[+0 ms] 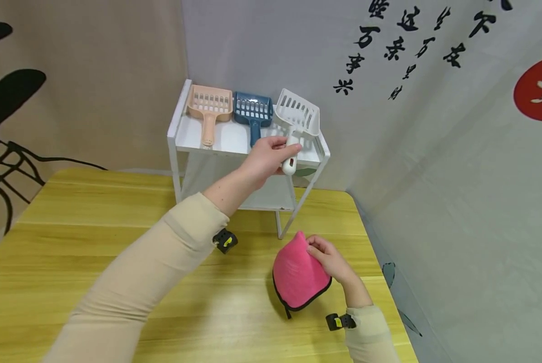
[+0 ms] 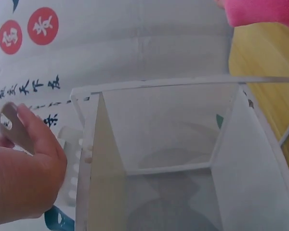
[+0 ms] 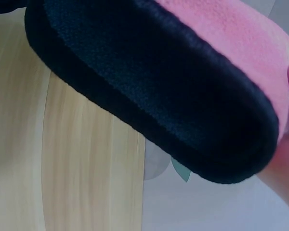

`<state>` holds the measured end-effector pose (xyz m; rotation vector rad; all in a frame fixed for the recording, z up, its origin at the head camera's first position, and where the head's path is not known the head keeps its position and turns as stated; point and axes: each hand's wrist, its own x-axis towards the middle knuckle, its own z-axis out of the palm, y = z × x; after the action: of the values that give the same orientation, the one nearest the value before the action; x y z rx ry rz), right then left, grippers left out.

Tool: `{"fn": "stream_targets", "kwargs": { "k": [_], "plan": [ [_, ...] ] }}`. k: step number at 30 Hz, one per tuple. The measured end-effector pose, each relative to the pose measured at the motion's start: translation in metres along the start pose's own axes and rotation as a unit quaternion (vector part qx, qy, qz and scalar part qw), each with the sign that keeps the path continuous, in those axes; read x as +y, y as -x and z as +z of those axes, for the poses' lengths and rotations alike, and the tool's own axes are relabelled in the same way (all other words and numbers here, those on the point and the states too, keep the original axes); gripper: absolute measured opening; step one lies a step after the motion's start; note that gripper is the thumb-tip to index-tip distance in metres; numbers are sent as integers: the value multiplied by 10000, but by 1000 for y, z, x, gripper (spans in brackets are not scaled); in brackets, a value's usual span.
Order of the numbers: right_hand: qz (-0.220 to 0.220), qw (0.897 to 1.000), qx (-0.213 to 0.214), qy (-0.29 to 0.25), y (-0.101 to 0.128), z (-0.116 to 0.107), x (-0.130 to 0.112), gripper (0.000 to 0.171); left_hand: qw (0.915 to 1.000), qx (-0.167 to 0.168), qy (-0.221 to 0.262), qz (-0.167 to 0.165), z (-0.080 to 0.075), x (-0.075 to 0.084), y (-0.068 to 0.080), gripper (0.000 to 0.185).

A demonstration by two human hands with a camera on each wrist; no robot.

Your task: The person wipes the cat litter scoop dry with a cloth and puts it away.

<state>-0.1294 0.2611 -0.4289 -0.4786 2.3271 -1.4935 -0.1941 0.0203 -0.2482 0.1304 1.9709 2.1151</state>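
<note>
My left hand [image 1: 271, 157] grips the handle of a white slotted litter scoop [image 1: 298, 112] at the right end of a white rack's top shelf. The scoop is tilted, head up; whether it touches the shelf I cannot tell. The handle's end, with a hole [image 2: 7, 122], shows in the left wrist view. My right hand [image 1: 328, 256] pinches the side of a pink plush cloth mitt [image 1: 298, 272] with black edging and a small loop, above the table. Its dark open mouth [image 3: 149, 91] fills much of the right wrist view.
A peach litter scoop [image 1: 209, 103] and a dark blue one [image 1: 253, 108] lie on the top shelf of the rack [image 1: 175, 131], left of the white one. The rack stands at the back of the wooden table [image 1: 94, 242], before a curtain with black lettering [image 1: 407, 20].
</note>
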Motion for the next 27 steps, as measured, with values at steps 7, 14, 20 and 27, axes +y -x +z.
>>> {"fn": "stream_targets", "kwargs": {
  "k": [7, 14, 20, 27],
  "plan": [
    [70, 10000, 7, -55, 1, -1, 3, 23, 9982, -116, 591, -42, 3, 0, -3, 51],
    [98, 9999, 45, -50, 2, -1, 4, 22, 9932, -651, 953, -154, 8, 6, -1, 73],
    [81, 9999, 19, -68, 2, 0, 3, 22, 9966, -513, 631, -113, 11, 3, -2, 76],
    [98, 9999, 26, -122, 2, 1, 1, 22, 9980, -212, 522, -273, 16, -2, -7, 55]
  ]
}}
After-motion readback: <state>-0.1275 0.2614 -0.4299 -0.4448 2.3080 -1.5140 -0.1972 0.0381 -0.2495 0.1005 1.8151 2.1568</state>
